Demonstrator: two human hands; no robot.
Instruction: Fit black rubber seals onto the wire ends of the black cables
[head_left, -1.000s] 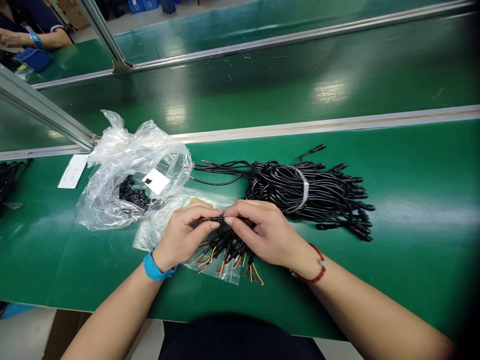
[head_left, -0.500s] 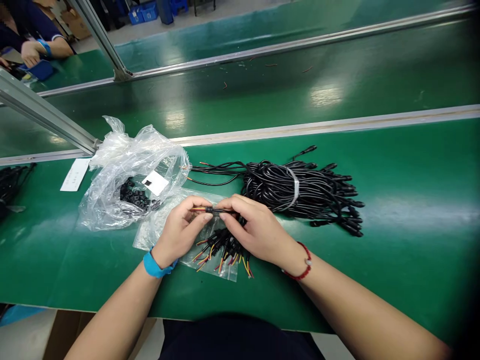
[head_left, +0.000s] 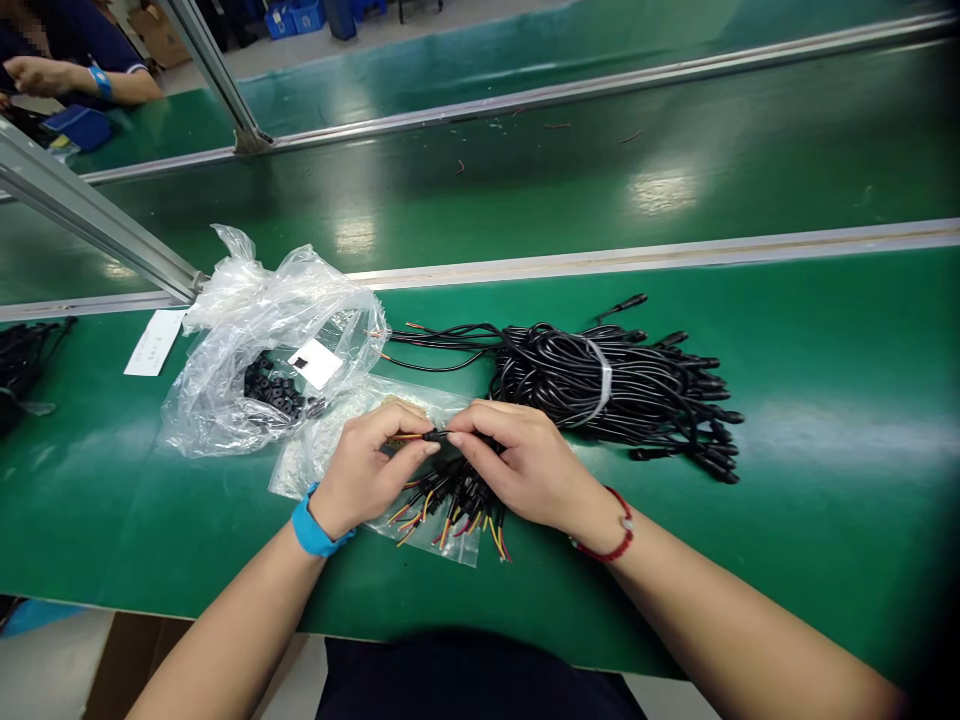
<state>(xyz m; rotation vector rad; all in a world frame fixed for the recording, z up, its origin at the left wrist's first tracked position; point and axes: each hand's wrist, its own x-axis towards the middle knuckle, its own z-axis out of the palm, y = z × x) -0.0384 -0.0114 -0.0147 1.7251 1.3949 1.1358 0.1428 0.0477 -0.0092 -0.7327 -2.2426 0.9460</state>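
Note:
Between my two hands a black cable (head_left: pixel 436 435) with orange-yellow wires at its left end is stretched level. My left hand (head_left: pixel 371 462) pinches it near those wires, by a small black piece on the cable. Just to the right, my right hand (head_left: pixel 517 455) grips the black part between thumb and fingers. Below lie several black cable ends with red and yellow wires (head_left: pixel 450 510), on a flat clear plastic bag (head_left: pixel 465 552). A thick bundle of black cables (head_left: pixel 555 365), bound with a pale tie (head_left: pixel 604 378), lies behind my right hand.
At the left an open clear bag (head_left: pixel 202 400) holds small black parts (head_left: pixel 274 390) and a white label (head_left: pixel 315 363). A paper slip (head_left: pixel 154 342) lies beside it. A metal post (head_left: pixel 97 215) and a rail (head_left: pixel 660 245) border the green table. Across it sits a co-worker near a blue bin (head_left: pixel 79 127).
My hands have come slightly closer together on the cable, and the wires at its left end show less. The co-worker's hand has lifted off the blue bin. The whole view has shifted slightly.

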